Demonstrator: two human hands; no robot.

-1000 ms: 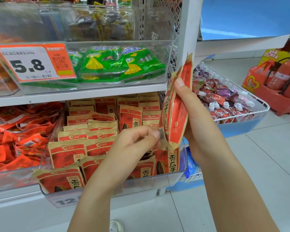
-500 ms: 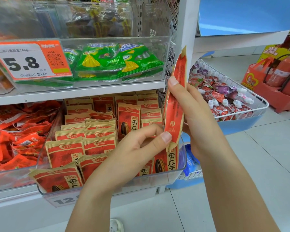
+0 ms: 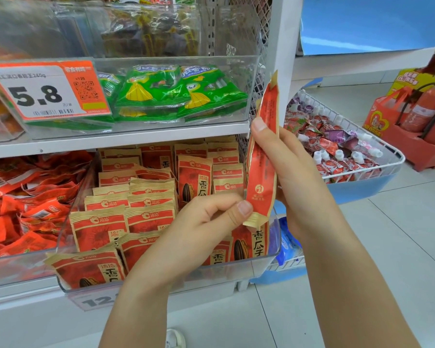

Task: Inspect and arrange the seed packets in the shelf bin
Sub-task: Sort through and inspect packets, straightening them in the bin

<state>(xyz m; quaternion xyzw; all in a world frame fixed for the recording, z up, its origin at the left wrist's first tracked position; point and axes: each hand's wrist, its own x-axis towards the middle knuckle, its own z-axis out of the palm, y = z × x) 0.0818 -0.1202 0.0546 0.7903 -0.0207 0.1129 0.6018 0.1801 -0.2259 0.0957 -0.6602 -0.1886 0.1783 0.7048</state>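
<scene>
A clear shelf bin [image 3: 274, 237] on the lower shelf holds several red-and-tan seed packets [image 3: 148, 214], some upright in rows and some leaning at the front. In front of the bin's right end I hold one seed packet [image 3: 263, 156] upright and edge-on. My right hand [image 3: 286, 177] grips its far side with the thumb on the near face. My left hand [image 3: 211, 222] pinches the packet's lower corner between thumb and fingers.
Above, a clear bin of green snack packets [image 3: 161, 94] carries an orange 5.8 price tag [image 3: 45, 90]. Red wrapped snacks [image 3: 28, 197] fill the bin to the left. A white wire basket [image 3: 397, 159] of pouches stands to the right. Red fire extinguishers [image 3: 427, 109] stand far right.
The held packet has turned more edge-on and risen slightly. My left thumb has shifted onto its lower corner.
</scene>
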